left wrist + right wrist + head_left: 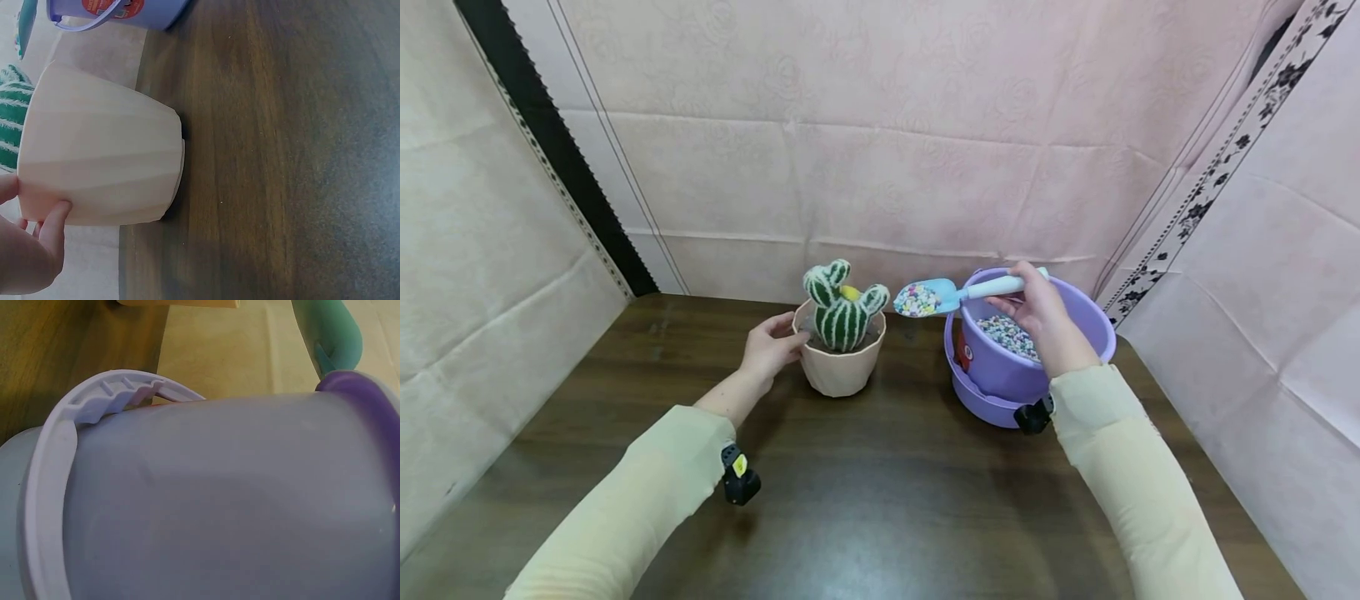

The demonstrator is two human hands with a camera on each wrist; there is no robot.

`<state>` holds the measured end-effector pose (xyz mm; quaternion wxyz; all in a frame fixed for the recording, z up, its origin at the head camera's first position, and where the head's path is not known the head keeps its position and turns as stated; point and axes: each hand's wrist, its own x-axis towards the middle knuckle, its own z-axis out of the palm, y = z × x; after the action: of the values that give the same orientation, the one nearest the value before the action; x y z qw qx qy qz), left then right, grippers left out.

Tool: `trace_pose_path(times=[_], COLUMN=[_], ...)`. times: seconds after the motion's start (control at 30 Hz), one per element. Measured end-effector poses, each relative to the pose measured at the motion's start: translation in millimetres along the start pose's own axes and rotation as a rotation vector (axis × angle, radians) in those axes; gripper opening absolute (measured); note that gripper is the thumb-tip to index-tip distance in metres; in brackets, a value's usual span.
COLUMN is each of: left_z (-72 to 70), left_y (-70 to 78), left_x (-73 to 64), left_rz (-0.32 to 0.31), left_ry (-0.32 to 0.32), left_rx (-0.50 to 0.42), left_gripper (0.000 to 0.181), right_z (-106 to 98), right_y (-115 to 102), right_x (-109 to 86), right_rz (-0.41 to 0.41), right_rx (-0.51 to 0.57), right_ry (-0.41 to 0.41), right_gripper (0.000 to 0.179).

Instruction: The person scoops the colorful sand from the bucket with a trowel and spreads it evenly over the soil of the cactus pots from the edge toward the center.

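Before me a dark-brown wood-grained tabletop bears a faceted beige pot — and, on my right, a round purple plastic bucket.

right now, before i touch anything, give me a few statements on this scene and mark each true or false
1. The right hand holds the blue scoop. True.
2. The scoop is empty. False: it carries colourful granules.
3. The left hand holds the pale pot by its rim. True.
4. More granules lie inside the purple bucket. True.
5. In the head view, the bucket stands left of the pot. False: it stands to the right.
6. The cactus is plain green all over. False: it has white stripes.
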<state>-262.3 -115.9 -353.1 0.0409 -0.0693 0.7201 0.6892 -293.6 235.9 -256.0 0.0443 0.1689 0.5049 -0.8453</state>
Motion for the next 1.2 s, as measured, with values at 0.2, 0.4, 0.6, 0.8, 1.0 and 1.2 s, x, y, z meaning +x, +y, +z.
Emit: trace_pose_path(times=[0.2, 0.4, 0.6, 0.8, 1.0, 1.2], left_z=[-0.1, 1.5, 2.6, 1.9, 3.1, 3.2], left_y=[-3.9, -5.1, -4.9, -4.4, -2.6, -2.1], left_x=[1.4, 3.7, 5.0, 5.5, 4.7, 4.0], left_rz=[-0.002, 0.007, 0.002, -0.008, 0.004, -0.001], left_ry=[-0.001, 0.007, 0.010, 0.014, 0.027, 0.031], left_rx=[-0.015, -0.013, -0.014, -0.023, -0.012, -0.010], left_gripper=[0.054, 0.054, 0.053, 0.053, 0.053, 0.053], right_z=[8.1, 19.9, 34.0, 45.7, 56.2, 62.8], right_y=[4.1, 7.5, 11.4, 14.6, 18.3, 22.3], right_x=[2.5, 3.4, 3.8, 6.5, 8.0, 8.1], right_rz=[-0.012, -0.058, -0.120, -0.142, -0.153, -0.199], right_rx=[-0.011, -0.081, -0.217, -0.284, -0.342, -0.425], right_ry=[-0.022, -0.051, 0.002, 0.037, 0.075, 0.059], right_gripper=[0.002, 0.006, 0.007, 0.010, 0.015, 0.021])
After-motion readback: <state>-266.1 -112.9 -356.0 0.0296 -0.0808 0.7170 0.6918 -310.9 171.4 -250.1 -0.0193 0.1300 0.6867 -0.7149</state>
